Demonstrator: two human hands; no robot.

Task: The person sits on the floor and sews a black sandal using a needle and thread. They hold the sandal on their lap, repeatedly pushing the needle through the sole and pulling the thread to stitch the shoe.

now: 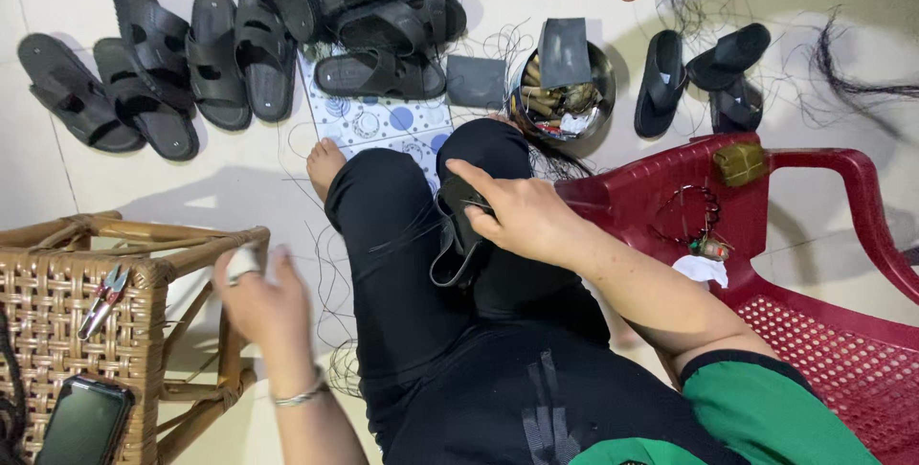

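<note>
- Stitching looks under way: the right hand (pixel 522 216) presses a black sandal (pixel 458 235) onto the knee — fingers curled over its strap, index finger stretched forward.
- The left hand (pixel 263 302), blurred, is drawn aside, fingers loosely closed; whether it pinches the thin black thread (pixel 325 283) just beside it — I cannot tell.
- Next, I judge, thread tension needs steadying the sandal under the right fingers.

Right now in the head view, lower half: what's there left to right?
Phone → wicker stool with thread snips → left hand → black sandal on the lap → right hand → red plastic chair.
</note>
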